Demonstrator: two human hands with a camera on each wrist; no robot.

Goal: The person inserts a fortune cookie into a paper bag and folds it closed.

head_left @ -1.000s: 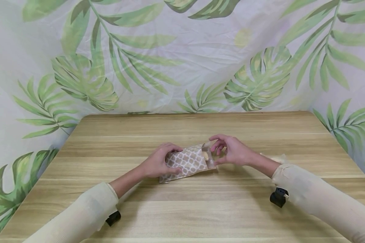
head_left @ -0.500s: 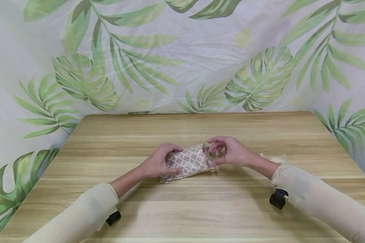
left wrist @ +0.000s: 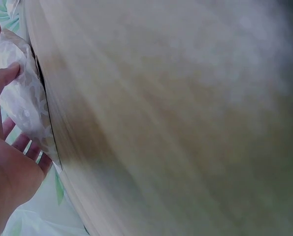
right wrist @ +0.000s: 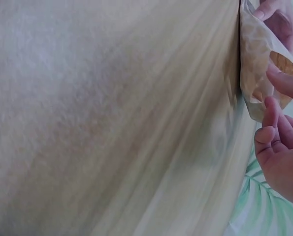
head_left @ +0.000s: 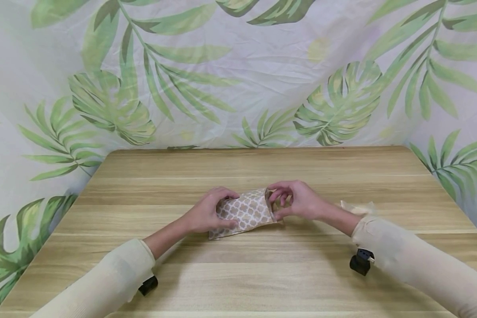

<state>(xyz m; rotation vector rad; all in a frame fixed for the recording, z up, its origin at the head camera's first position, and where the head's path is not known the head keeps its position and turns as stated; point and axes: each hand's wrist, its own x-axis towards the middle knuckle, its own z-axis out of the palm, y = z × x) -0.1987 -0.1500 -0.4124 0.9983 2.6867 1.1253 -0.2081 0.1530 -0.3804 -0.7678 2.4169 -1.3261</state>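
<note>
A paper bag (head_left: 248,210) with a tan and white lattice print lies tilted near the middle of the table. My left hand (head_left: 208,212) grips its left part, thumb across the front and fingers at the far side. At the right end, the bag's mouth is between the thumb and curled fingers of my right hand (head_left: 302,201). In the right wrist view the mouth of the bag (right wrist: 257,49) gapes, showing a brown inside. What lies in the bag is hidden. The left wrist view shows my left thumb pressing the bag's pale side (left wrist: 25,98).
The wooden table (head_left: 238,278) stretches all round the hands. Behind it hangs a leaf-print cloth (head_left: 206,88). Black wrist devices (head_left: 361,261) hang beneath both sleeves. Clear tape (head_left: 357,206) sticks up by the right cuff.
My right hand has moved slightly left, closer to the bag's mouth. A clear piece with a pale item, showing at the mouth earlier, is out of sight now. The left hand stays put.
</note>
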